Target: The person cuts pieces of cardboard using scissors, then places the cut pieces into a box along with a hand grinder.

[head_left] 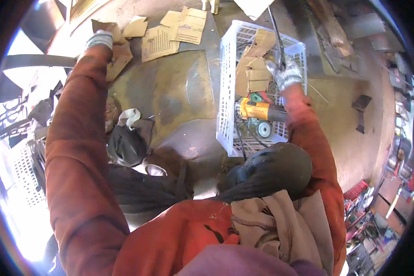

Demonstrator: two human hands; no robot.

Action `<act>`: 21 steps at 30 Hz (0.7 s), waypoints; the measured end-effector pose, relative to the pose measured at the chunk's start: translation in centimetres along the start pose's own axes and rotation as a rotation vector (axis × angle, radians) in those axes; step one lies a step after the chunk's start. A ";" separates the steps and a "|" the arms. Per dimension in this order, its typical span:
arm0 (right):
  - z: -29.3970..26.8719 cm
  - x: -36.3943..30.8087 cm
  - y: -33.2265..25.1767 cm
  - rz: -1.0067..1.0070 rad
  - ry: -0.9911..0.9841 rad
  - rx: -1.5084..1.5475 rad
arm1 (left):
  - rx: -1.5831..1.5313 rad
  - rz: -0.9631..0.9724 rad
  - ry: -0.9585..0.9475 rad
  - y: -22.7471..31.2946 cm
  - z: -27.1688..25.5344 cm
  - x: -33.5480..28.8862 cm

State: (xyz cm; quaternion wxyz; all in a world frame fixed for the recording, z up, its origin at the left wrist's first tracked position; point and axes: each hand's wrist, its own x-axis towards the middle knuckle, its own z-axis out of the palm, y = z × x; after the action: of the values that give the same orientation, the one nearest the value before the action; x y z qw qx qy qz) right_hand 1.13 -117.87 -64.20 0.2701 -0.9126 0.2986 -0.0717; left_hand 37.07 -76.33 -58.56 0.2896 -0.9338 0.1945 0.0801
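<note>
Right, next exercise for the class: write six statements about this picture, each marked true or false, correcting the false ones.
1. The left hand and right hand are both gloved. True.
2. An orange-and-black tool lies in the crate. True.
3. The crate's walls are solid. False: they are perforated.
4. The sleeves are reddish. True.
5. The left hand is inside the crate. False: it is left of it, by some cardboard.
6. All the cardboard is inside the crate. False: several pieces lie outside.
</note>
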 end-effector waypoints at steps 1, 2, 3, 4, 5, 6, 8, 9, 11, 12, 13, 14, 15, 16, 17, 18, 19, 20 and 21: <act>2.6 1.0 2.0 0.073 0.030 0.292 | 0.099 0.008 -0.001 -0.1 -1.5 0.4; 3.4 1.8 1.2 0.116 0.015 0.258 | 0.204 -0.022 -0.014 -2.1 -3.1 0.0; 4.1 2.5 0.3 0.159 -0.001 0.223 | -0.134 -0.227 0.104 -4.0 -4.0 -0.6; 5.0 3.1 -0.3 0.203 -0.019 0.189 | -0.466 -0.429 0.236 -5.8 -4.8 -1.0; 6.6 3.5 1.7 0.122 0.104 0.369 | -0.534 -0.403 0.263 -8.4 -3.8 -0.1; 7.0 3.7 1.0 0.155 0.093 0.361 | -0.597 -0.410 0.276 -12.0 -1.6 0.0; 5.9 3.7 0.8 0.224 0.059 0.253 | -0.426 -0.194 0.308 -13.0 -1.0 -3.1; 5.4 4.2 0.9 0.066 0.188 0.272 | -0.584 -0.033 0.426 -14.0 -0.8 -6.7; 4.3 4.8 2.2 -0.231 0.454 0.267 | -0.775 0.043 0.458 -12.9 3.0 -8.7; 1.0 3.9 -0.8 -0.164 0.314 0.232 | -0.739 -0.080 0.351 -10.4 2.9 -11.4; -1.3 3.1 -2.6 -0.022 0.321 0.266 | -0.699 -0.172 0.253 -7.4 1.7 -13.5; -2.5 2.5 -3.3 0.126 0.330 0.295 | -0.612 -0.250 0.142 -2.2 -2.1 -16.7; -3.1 2.5 -3.5 0.023 0.292 0.374 | -1.122 -0.005 0.176 -3.0 3.6 -17.7; -2.5 3.0 -4.1 -0.090 0.231 0.460 | -1.349 0.012 0.053 -3.0 8.0 -19.0; -4.1 2.0 -6.1 -0.083 0.146 0.587 | -1.581 0.058 -0.097 -0.6 6.1 -19.2; -4.8 1.3 -7.6 -0.185 0.142 0.478 | -0.688 0.258 -0.015 -0.3 3.6 -19.8; -5.4 0.7 -9.1 -0.290 0.135 0.373 | -0.633 0.284 -0.072 0.3 1.6 -19.7; -5.7 0.0 -10.8 -0.394 0.125 0.264 | -0.579 0.309 -0.131 0.7 0.6 -19.5; -5.4 -1.0 -13.2 -0.419 0.110 0.219 | -0.540 0.354 -0.092 1.2 -0.1 -19.7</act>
State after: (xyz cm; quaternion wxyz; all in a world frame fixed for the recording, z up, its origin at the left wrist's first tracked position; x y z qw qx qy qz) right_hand 5.41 -110.83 -52.53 0.3301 -0.9145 0.1075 -0.2077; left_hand 18.68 -71.05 -53.93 0.0216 -0.9238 0.3125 0.2201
